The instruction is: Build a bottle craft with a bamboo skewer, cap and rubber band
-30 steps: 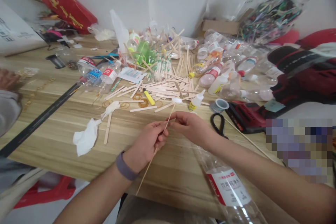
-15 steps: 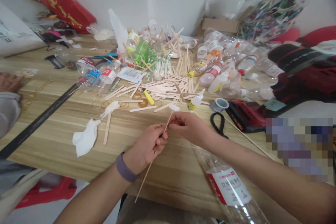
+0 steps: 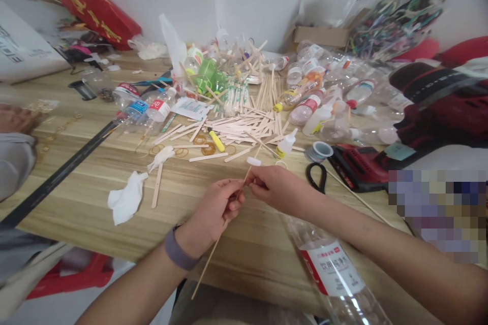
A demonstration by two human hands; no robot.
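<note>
A thin wooden skewer [image 3: 208, 266] runs at a slant through both hands, its lower end pointing toward me. My left hand [image 3: 215, 205] is closed around its middle, with a purple band on the wrist. Close above, my right hand [image 3: 272, 183] pinches the same skewer with thumb and fingertips; the exact contact is partly hidden. Near the skewer's far end sits a small white cap [image 3: 253, 161]. Under my right forearm lies a clear plastic bottle [image 3: 331, 269] with a red and white label.
Behind my hands spread craft sticks [image 3: 244, 129], a yellow-handled tool [image 3: 216, 139], a glue bottle [image 3: 286, 143] and many plastic bottles [image 3: 308, 106]. At right are black scissor handles [image 3: 315, 176] and a red power tool [image 3: 358, 165]. Another person's hand [image 3: 15, 118] rests at left.
My right fingers have shifted slightly and now cover more of the skewer above my left hand. The white cap shows a little lower and more fully. The view has moved slightly.
</note>
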